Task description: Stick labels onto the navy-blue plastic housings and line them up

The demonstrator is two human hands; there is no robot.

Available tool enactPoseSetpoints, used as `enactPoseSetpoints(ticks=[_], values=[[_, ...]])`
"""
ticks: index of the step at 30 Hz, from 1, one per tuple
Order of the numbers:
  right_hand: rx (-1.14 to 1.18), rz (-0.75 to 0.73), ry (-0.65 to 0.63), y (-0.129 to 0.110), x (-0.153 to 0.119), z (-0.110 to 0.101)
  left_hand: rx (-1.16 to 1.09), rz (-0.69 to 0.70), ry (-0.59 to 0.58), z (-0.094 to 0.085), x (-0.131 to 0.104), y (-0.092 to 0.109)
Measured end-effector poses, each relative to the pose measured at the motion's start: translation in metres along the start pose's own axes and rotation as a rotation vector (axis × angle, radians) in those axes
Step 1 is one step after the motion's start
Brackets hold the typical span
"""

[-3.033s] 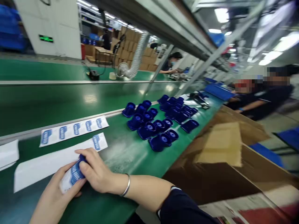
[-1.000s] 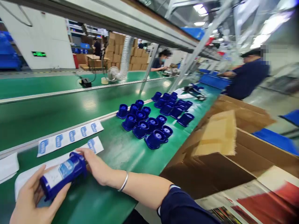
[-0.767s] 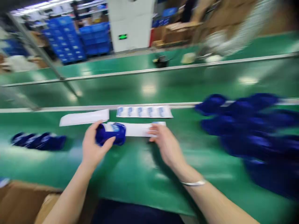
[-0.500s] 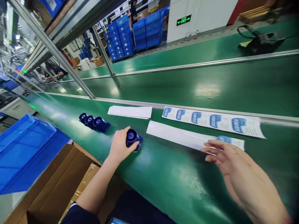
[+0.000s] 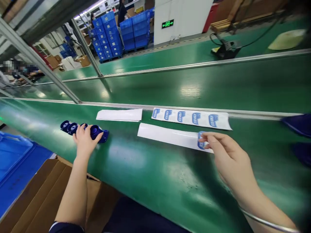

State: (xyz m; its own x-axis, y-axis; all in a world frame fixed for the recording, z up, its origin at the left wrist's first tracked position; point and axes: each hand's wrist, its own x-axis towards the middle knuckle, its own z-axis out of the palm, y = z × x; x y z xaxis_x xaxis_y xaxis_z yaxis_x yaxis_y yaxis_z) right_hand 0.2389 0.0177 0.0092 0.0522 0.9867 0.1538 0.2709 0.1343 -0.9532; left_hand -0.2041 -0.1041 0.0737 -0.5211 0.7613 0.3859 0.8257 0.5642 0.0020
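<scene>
My left hand (image 5: 84, 139) is wrapped round a dark blue plastic part (image 5: 96, 132) with a round opening and a flat base, at the near end of a row of similar blue parts (image 5: 69, 127) on the green surface. My right hand (image 5: 227, 152) is closed in a pinch at a blue-and-white label (image 5: 201, 141), the one label in sight on a white backing strip (image 5: 167, 133). The fingers partly cover this label and the strip's right end. Behind lies a label sheet (image 5: 186, 117) carrying several printed labels.
Blank white strips (image 5: 119, 114) lie left of the label sheet. A metal rail (image 5: 116, 105) runs behind them, with a slanted post (image 5: 52, 72) at the left. An open cardboard box (image 5: 46, 191) and a blue crate (image 5: 17, 161) stand near left. More dark blue parts (image 5: 300, 124) show at right.
My left hand has carried the blue part left to the row. My right hand, open before, has closed at the label on the strip. The view has shifted right.
</scene>
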Motion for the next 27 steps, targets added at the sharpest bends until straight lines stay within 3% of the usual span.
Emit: enactPoseSetpoints(ticks=[3,6,10,13,15,18,22,24,27], values=[[-0.198,-0.095,0.021,0.011,0.021,-0.012,-0.032,0.016,0.063,-0.005,0.005,0.004],[-0.418,-0.257,-0.001,0.027,0.039,-0.022,-0.117,0.132,0.112,-0.009,0.008,0.030],[-0.669,-0.258,-0.067,0.035,0.046,-0.026,-0.269,0.514,0.000,-0.004,-0.002,0.104],[-0.723,-0.240,-0.144,0.031,0.044,-0.024,-0.370,0.866,-0.148,0.004,-0.019,0.170],[-0.716,-0.267,-0.173,0.026,0.043,-0.024,-0.414,1.027,-0.238,0.010,-0.030,0.209],[-0.574,-0.394,-0.203,0.017,0.042,-0.027,-0.427,1.164,-0.327,0.019,-0.040,0.253],[-0.150,-0.512,-0.281,0.003,0.036,-0.035,-0.376,1.262,-0.329,0.017,-0.044,0.280],[0.105,-0.475,-0.205,-0.005,0.032,-0.040,-0.325,1.271,-0.310,0.004,-0.042,0.283],[0.560,-0.372,0.049,-0.016,0.029,-0.046,-0.233,1.236,-0.252,-0.023,-0.025,0.274]])
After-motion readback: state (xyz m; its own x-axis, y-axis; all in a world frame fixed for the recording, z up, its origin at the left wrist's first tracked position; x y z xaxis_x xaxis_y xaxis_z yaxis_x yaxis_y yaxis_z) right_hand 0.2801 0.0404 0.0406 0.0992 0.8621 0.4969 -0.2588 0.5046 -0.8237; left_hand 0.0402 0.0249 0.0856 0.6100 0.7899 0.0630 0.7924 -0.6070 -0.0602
